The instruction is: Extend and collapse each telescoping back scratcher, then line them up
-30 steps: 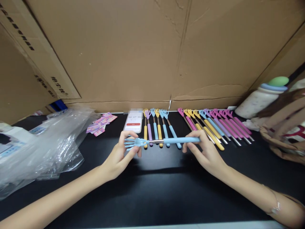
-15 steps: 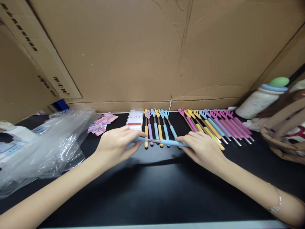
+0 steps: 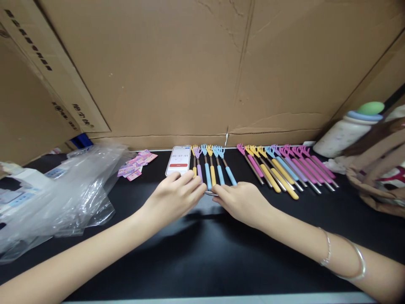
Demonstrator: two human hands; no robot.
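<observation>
Both hands are closed on one back scratcher; only a short piece of its metal shaft (image 3: pixel 211 193) shows between them. My left hand (image 3: pixel 177 192) covers one end and my right hand (image 3: pixel 243 202) wraps the other, so its blue parts are hidden. Just behind my hands lies a row of back scratchers with yellow, purple and blue handles, including a blue one (image 3: pixel 208 175) pointing toward me. To the right lies a second group, with pink, yellow, blue and purple ones, such as a yellow handle (image 3: pixel 270 179).
A phone (image 3: pixel 177 161) showing a timer lies behind my left hand. Left of it are small printed cards (image 3: pixel 137 164) and a heap of clear plastic bags (image 3: pixel 79 198). A white bottle (image 3: pixel 344 131) and a brown bag (image 3: pixel 363 177) stand right. Cardboard (image 3: pixel 177 76) walls the back.
My hands have come closer together, and less of the held back scratcher's shaft shows between them. Its blue handle has gone out of sight under my right hand.
</observation>
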